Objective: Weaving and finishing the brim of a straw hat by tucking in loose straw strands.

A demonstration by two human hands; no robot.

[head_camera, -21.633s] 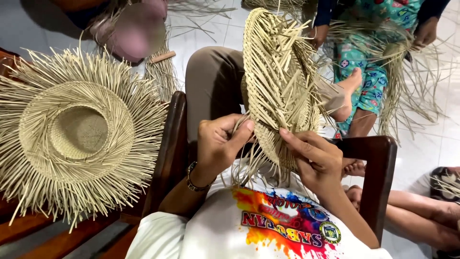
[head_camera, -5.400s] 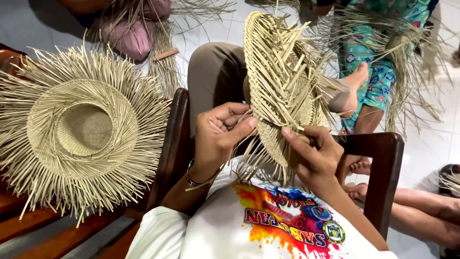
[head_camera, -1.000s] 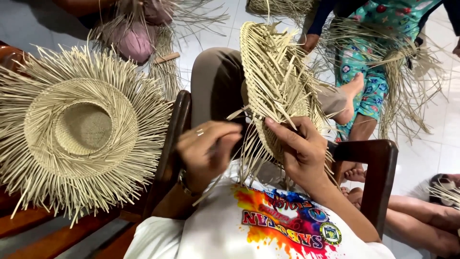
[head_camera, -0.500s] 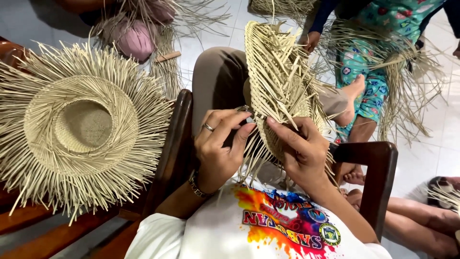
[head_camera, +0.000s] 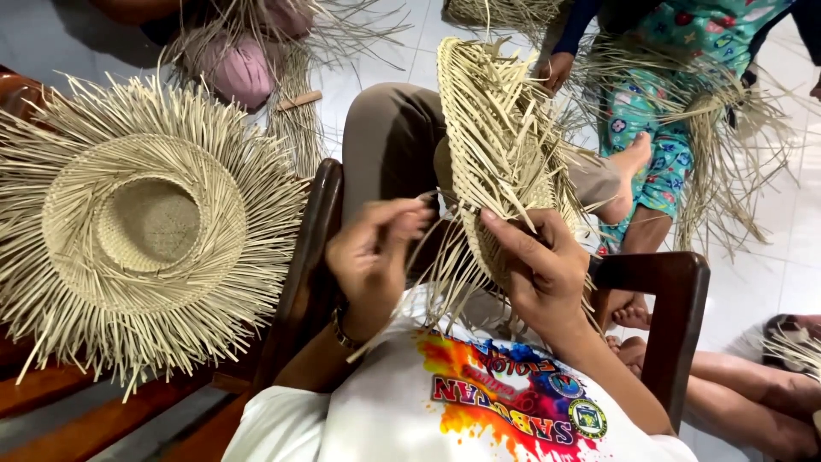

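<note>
A half-woven straw hat (head_camera: 500, 145) stands on edge over my lap, its loose strands sticking out all round. My right hand (head_camera: 537, 272) grips its lower brim, thumb pressed on the weave. Just left of the brim, my left hand (head_camera: 374, 255) pinches loose straw strands between fingertips; a bracelet sits on that wrist. I sit in a dark wooden chair (head_camera: 676, 295), with my brown-trousered knee (head_camera: 389, 137) raised behind the hat.
A second unfinished straw hat (head_camera: 145, 227), crown up, rests on a wooden seat at left. Other people sit on the white tiled floor (head_camera: 791, 248) beyond, one in patterned turquoise trousers (head_camera: 663, 111), with straw heaps around them. A bare leg (head_camera: 753, 393) lies at lower right.
My left hand has drawn slightly left and down from the brim, pulling straw strands with it. My right hand keeps its grip on the hat.
</note>
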